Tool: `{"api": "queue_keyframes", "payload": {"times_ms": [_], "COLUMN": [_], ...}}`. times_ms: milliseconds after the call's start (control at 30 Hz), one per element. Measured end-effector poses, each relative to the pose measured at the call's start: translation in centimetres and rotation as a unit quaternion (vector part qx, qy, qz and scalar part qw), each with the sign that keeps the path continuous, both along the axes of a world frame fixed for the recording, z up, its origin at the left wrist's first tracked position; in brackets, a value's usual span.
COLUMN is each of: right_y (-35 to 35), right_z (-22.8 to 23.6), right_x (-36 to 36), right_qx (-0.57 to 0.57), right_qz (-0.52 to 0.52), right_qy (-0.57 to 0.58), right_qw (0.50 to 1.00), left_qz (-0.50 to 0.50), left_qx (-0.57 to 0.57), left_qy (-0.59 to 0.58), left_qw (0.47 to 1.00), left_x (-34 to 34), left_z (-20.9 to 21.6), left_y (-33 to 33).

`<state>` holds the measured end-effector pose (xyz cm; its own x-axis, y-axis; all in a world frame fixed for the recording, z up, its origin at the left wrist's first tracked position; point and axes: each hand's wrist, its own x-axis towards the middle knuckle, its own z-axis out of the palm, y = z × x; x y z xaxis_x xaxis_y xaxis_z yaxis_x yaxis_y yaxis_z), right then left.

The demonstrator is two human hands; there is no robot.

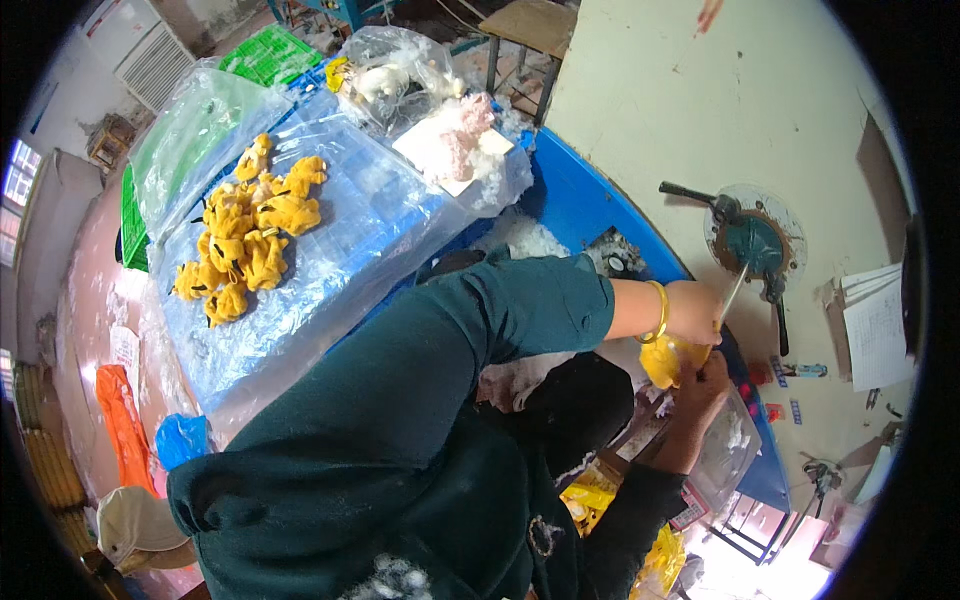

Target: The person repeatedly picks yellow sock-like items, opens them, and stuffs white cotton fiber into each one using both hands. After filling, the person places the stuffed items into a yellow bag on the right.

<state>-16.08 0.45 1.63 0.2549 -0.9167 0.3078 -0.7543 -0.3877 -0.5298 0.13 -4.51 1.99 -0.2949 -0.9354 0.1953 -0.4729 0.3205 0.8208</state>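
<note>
My left hand (692, 312), with a gold bangle at the wrist, is closed at the end of a thin metal tube (736, 290). The tube slants down from a round dark fitting (750, 244) on the pale panel. Just below, my right hand (704, 382) is closed, its fingers against a yellow plush piece (662, 362). That piece hangs between both hands, and my left fingers grip its upper part. Whether the tube's end sits inside the plush is hidden by my hands.
Several yellow plush toys (240, 235) lie heaped on a plastic-covered blue surface (370, 245) at left. Pink and white fluff (462, 135) sits at its far end. Black levers (782, 325) flank the fitting. Yellow bags (660, 565) stand low beside my right arm.
</note>
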Motion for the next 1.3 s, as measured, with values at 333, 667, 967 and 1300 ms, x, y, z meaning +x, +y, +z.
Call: {"api": "queue_keyframes", "payload": {"times_ms": [333, 667, 967, 1300], "right_y": [-0.5, 1.6, 1.8, -4.8], "right_z": [3.3, -0.2, -1.4, -1.5], "right_x": [1.3, 1.1, -1.0, -4.0], "right_qx": [0.207, 0.028, 0.008, 0.202], "right_qz": [-0.019, -0.082, -0.045, 0.139], "right_qy": [-0.162, -0.143, -0.175, -0.260], "right_qw": [0.965, 0.986, 0.984, 0.934], "left_qz": [0.010, 0.018, 0.027, 0.019], "left_qx": [0.028, -0.100, -0.134, 0.033], "left_qy": [-0.108, -0.093, -0.129, -0.089], "left_qw": [0.994, 0.990, 0.982, 0.995], "left_x": [-1.3, -1.6, -2.0, 0.4], "left_z": [2.9, 0.8, 1.5, 3.2], "left_y": [-5.3, 0.0, 3.9, 3.8]}}
